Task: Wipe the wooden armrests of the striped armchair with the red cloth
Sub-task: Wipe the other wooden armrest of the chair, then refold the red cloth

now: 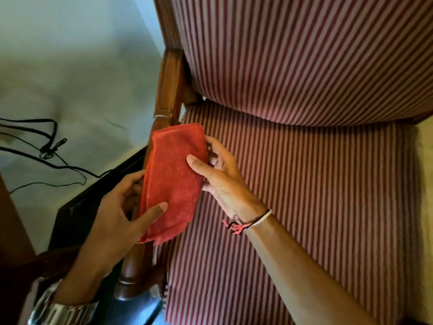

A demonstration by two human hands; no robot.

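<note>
The folded red cloth (172, 181) is draped over the middle of the chair's left wooden armrest (169, 87). My left hand (121, 207) grips the cloth's outer side, thumb on top. On the seat side my right hand (216, 174) pinches the cloth's inner edge, its thumb pressed on the top face. The armrest's rounded front end (133, 275) shows below the cloth; the part under the cloth is hidden. The striped armchair's seat (293, 207) and backrest (304, 55) fill the right of the view. The right armrest is out of view.
A black flat object (93, 207) stands close against the armrest's outer side. Black cables (46, 146) trail over the pale surface (70, 66) at the left. A brown wooden edge (11, 226) sits at the far left.
</note>
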